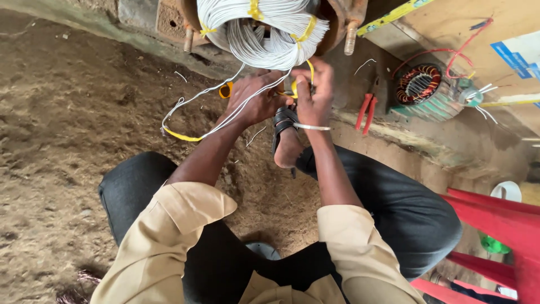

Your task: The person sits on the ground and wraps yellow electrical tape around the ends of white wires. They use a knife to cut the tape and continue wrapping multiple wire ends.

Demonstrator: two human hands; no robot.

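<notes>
While both hands work just below the big white winding bundle (264,31) that bulges from the rusty motor housing (343,17) at the top of the view, the yellow tie strip (297,84) lies between them, right at the fingertips. The right hand (315,95) pinches this strip between thumb and forefinger, its fingers curled closed on it, and the strip runs upward from the grip toward the bundle's underside. The left hand (256,101), just beside it and touching, is closed around a few thin white lead wires (191,104); these loop out to the left over the dirt floor (73,112) and end in a yellow sleeve (180,135). Red-handled pliers (365,111) lie apart on the ledge (394,135), nearer the right hand.
</notes>
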